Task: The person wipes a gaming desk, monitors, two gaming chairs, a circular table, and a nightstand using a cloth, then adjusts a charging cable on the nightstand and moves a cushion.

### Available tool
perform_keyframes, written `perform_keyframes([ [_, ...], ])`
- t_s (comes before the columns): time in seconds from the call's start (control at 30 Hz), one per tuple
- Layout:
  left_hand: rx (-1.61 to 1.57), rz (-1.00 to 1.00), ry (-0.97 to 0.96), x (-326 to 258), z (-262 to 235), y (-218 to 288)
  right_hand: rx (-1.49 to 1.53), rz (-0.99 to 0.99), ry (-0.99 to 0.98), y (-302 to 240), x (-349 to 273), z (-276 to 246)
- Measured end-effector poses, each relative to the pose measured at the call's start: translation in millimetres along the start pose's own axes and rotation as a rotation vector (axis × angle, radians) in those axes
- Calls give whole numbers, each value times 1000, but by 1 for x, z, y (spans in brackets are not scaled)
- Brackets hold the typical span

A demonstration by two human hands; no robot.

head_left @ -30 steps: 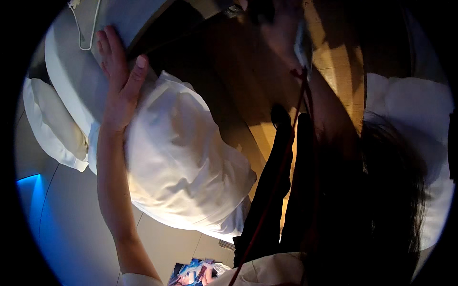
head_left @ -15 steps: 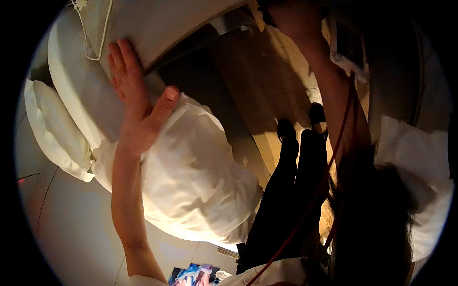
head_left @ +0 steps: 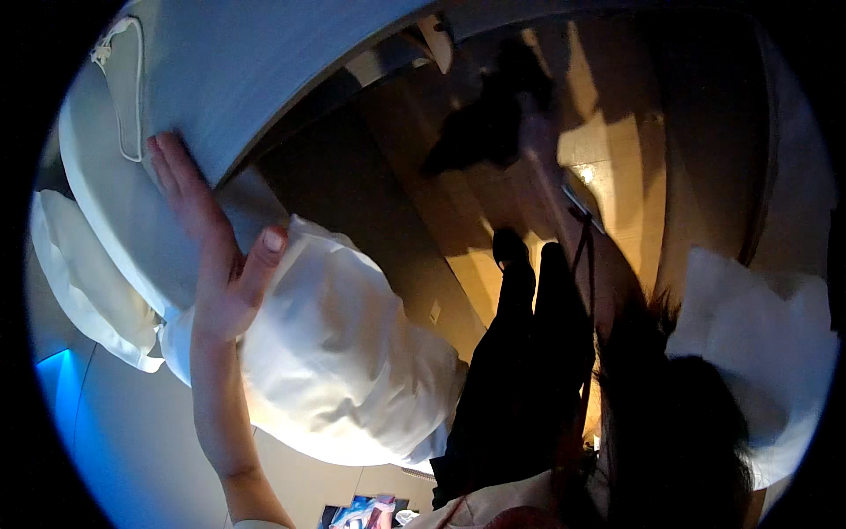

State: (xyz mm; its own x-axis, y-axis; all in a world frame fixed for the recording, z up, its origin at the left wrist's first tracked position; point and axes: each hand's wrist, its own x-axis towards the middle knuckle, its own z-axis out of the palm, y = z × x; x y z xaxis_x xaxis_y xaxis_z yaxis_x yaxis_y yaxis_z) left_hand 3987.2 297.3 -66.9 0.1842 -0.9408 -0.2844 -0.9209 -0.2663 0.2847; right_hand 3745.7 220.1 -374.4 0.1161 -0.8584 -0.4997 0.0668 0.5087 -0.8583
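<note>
White pillow (head_left: 344, 353), plump, sits mid-frame against the bed's mattress edge (head_left: 115, 212); its long axis runs diagonally from upper left to lower right in the head view. Left hand (head_left: 216, 264) comes up from the lower edge, forearm bare, palm flat, fingers (head_left: 176, 176) stretched out straight toward upper left and lying on the white bedding; thumb splayed right, its tip resting on the pillow's upper left corner. So: hand released, grasping nothing, just pressed flat where pillow and mattress meet. Pillow lies to the right of and below the fingers, touching the palm side and wrist. 1 more white pillow (head_left: 84, 273) lies further left, beyond the mattress edge, apart from the hand. Grey headboard or wall panel (head_left: 264, 62) runs above the fingertips, with a thin white cord loop (head_left: 123, 88) at upper left. Right hand: not visible anywhere in frame, state unknown. Left is the only hand near the pillow. Dark trouser legs (head_left: 529, 353) hang right of the pillow over wooden floor (head_left: 493, 229); dark hair (head_left: 679, 423) fills lower right; another white cushion-like shape (head_left: 758, 353) at far right. Blue glow at lower left rim.
</note>
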Motion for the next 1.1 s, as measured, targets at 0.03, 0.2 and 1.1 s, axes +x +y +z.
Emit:
perform_keyframes([
  [0.03,-5,7,11,0,1,0,-97,-115,53,-3,18,-4],
  [0.2,-82,-19,20,0,3,2,-604,-449,65,-33,92,-13],
  [1.1,80,0,23,7,4,4,-1140,-1065,-389,-50,-40,140],
])
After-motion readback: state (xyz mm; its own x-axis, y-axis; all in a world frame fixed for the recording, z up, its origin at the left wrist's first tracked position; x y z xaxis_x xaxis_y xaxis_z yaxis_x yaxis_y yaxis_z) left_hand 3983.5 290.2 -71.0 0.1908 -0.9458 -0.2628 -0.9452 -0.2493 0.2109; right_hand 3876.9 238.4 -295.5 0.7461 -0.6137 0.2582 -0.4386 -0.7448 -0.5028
